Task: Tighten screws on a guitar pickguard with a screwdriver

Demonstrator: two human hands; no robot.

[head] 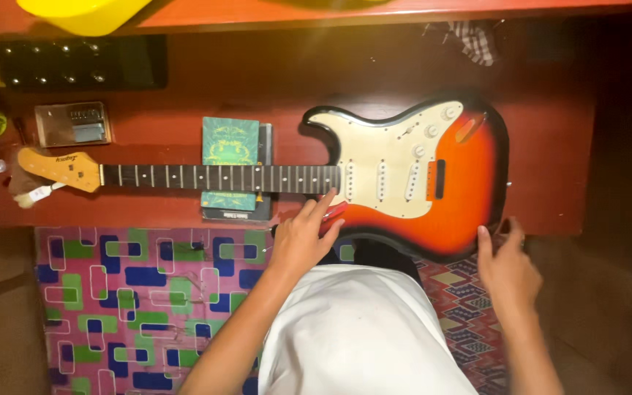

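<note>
White cloth of my shirt [360, 329] fills the bottom of the head view, and both forearms reach out from it toward the red-brown wooden desk [184, 110]. On that desk lies the sunburst electric guitar with a cream pickguard [469, 183], flat on its back, its dark fretboard neck [221, 178] running left to a pale wooden headstock [56, 167]. The neck rests across a small stack of green-covered books [232, 168].

My left hand [303, 238] sits at the lower cutaway where neck meets body, fingers [323, 203] spread and loosely curled against the edge; they touch the guitar but close on nothing. My right hand [506, 267] is at the lower rim of the body near its tail end, fingers open, the tips just meeting the rim, gripping nothing.

The guitar's lower edge seems to overhang the desk's front. With only fingertips on it, I judge a careless push or pull could tip the body off toward the patterned rug [133, 292], or slide the neck off its books. A metal tin [73, 123] and a black panel [74, 64] sit well clear, upper left.
</note>
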